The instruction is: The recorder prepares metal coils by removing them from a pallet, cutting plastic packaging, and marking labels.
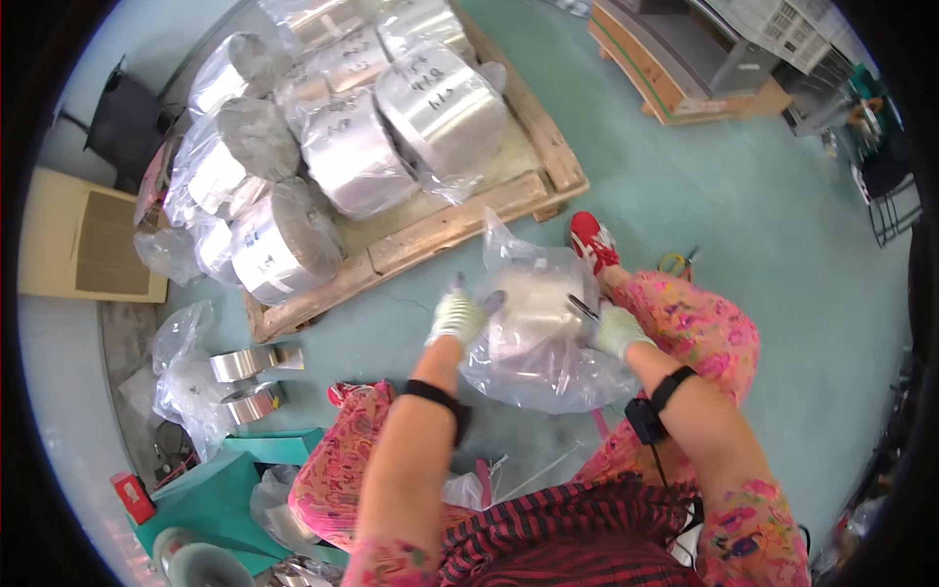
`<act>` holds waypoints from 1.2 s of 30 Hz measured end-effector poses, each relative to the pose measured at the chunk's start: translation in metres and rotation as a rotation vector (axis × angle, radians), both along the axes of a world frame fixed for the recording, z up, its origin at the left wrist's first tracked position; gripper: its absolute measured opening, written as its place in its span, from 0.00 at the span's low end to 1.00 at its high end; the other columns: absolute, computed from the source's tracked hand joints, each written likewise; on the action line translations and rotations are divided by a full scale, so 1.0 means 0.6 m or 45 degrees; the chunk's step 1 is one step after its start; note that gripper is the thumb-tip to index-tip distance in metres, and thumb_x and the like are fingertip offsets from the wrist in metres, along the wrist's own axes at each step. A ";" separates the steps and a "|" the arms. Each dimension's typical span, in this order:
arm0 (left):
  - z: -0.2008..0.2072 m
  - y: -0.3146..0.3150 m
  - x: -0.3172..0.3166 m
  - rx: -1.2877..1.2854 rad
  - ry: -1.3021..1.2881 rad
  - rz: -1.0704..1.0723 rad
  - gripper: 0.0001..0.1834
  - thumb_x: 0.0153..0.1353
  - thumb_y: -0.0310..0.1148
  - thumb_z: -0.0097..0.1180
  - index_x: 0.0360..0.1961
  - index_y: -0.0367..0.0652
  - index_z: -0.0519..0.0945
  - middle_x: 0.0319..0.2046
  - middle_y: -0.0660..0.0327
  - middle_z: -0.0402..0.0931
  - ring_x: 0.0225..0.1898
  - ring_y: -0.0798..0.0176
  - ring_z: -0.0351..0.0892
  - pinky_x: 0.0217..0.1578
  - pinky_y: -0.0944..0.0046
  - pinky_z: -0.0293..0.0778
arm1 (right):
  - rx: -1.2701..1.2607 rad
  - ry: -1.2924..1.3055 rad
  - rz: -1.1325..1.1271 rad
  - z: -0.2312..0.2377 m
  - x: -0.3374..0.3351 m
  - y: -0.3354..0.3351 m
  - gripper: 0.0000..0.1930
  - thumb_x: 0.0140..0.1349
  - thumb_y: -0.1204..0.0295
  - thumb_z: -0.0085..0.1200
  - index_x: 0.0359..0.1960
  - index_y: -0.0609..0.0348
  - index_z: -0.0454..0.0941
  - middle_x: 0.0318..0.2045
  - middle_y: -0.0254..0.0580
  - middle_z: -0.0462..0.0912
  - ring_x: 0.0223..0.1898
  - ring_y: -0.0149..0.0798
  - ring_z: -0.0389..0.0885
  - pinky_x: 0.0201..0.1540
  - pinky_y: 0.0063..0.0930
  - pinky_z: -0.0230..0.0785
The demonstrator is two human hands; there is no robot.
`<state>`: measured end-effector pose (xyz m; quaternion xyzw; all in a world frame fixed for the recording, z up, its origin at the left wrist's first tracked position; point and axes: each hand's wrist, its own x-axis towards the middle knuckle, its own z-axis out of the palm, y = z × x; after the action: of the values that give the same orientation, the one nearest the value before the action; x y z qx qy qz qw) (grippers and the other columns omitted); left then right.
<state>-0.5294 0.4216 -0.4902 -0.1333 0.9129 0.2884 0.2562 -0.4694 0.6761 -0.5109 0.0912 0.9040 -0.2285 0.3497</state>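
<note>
A shiny metal roll [533, 318] in a loose clear plastic bag [533, 386] rests between my knees. My left hand [460, 315], in a striped pale glove with grey fingertips, is at the roll's left side. Its thumb and fingers are apart, the thumb near the plastic, and nothing shows in its grip; whether it touches the bag I cannot tell. In a similar glove, my right hand [618, 328] is closed around a black marker [583, 307]. The marker points up and left over the roll's right part. My right fingers are partly hidden by the hand's back.
A wooden pallet [430, 232] beyond my left hand bears several bagged metal rolls [357, 152]. Two small metal coils [245, 365] stand on the floor at left, near crumpled plastic [186, 377]. Scissors [677, 262] lie past my right knee. A wooden crate [665, 73] stands far right.
</note>
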 end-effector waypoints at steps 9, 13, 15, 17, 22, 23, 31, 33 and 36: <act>-0.111 0.036 0.018 -0.212 0.161 0.009 0.25 0.56 0.53 0.46 0.27 0.39 0.79 0.27 0.44 0.76 0.31 0.41 0.75 0.33 0.48 0.69 | -0.175 0.380 -0.282 -0.014 0.015 0.011 0.15 0.47 0.62 0.54 0.29 0.63 0.75 0.24 0.57 0.77 0.29 0.56 0.75 0.34 0.42 0.68; -0.172 -0.022 0.018 0.500 0.235 0.596 0.12 0.56 0.38 0.56 0.33 0.41 0.74 0.16 0.68 0.68 0.15 0.74 0.62 0.17 0.72 0.60 | -0.691 0.163 -0.738 0.013 0.010 0.001 0.15 0.53 0.62 0.50 0.28 0.65 0.75 0.22 0.55 0.77 0.27 0.54 0.76 0.33 0.41 0.68; -0.149 0.002 0.005 0.555 0.245 0.570 0.12 0.56 0.39 0.56 0.32 0.40 0.74 0.15 0.68 0.67 0.14 0.73 0.61 0.16 0.72 0.59 | -0.603 0.189 -0.964 -0.020 0.009 0.042 0.16 0.55 0.61 0.48 0.29 0.65 0.75 0.21 0.53 0.77 0.26 0.52 0.77 0.32 0.40 0.68; -0.129 0.010 -0.008 0.638 0.142 0.644 0.13 0.55 0.39 0.58 0.30 0.40 0.75 0.14 0.68 0.66 0.14 0.74 0.61 0.16 0.73 0.58 | -0.528 0.216 -1.170 -0.062 0.016 0.076 0.17 0.57 0.59 0.47 0.30 0.65 0.76 0.21 0.52 0.78 0.26 0.49 0.78 0.32 0.39 0.69; -0.106 -0.002 -0.029 0.654 0.144 0.671 0.14 0.53 0.40 0.60 0.31 0.39 0.76 0.16 0.69 0.68 0.15 0.75 0.62 0.17 0.75 0.58 | -0.033 -0.391 -0.444 -0.084 0.037 0.081 0.23 0.60 0.54 0.42 0.36 0.64 0.77 0.23 0.52 0.78 0.25 0.46 0.78 0.30 0.38 0.69; -0.111 -0.003 -0.031 0.655 0.164 0.692 0.14 0.53 0.40 0.61 0.32 0.39 0.76 0.18 0.69 0.69 0.16 0.75 0.63 0.17 0.76 0.59 | -0.010 -0.497 -0.437 -0.084 0.037 0.082 0.24 0.59 0.51 0.43 0.35 0.63 0.77 0.23 0.49 0.78 0.24 0.44 0.78 0.27 0.37 0.68; -0.126 -0.034 -0.036 0.556 0.088 0.599 0.15 0.53 0.40 0.60 0.34 0.40 0.76 0.20 0.69 0.70 0.17 0.75 0.63 0.17 0.76 0.60 | -0.512 -0.930 -0.598 -0.090 0.045 0.085 0.21 0.54 0.52 0.52 0.36 0.58 0.75 0.17 0.37 0.71 0.15 0.34 0.66 0.18 0.30 0.60; -0.130 -0.040 -0.039 0.463 0.096 0.554 0.15 0.53 0.41 0.60 0.33 0.40 0.76 0.17 0.70 0.68 0.15 0.75 0.61 0.16 0.75 0.57 | -0.706 -0.909 -0.693 -0.085 0.046 0.077 0.18 0.51 0.57 0.56 0.35 0.60 0.75 0.19 0.39 0.73 0.18 0.37 0.70 0.19 0.33 0.62; -0.134 -0.041 -0.049 0.437 0.186 0.573 0.15 0.55 0.40 0.58 0.31 0.37 0.76 0.15 0.68 0.68 0.16 0.76 0.61 0.17 0.75 0.57 | -0.620 -0.524 -0.821 -0.048 0.033 0.068 0.16 0.46 0.61 0.60 0.29 0.59 0.72 0.13 0.36 0.68 0.10 0.33 0.64 0.13 0.28 0.57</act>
<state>-0.5587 0.3972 -0.5706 -0.2659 0.8144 0.4970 0.1382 -0.4499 0.7167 -0.5396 0.3267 0.6609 -0.5091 0.4443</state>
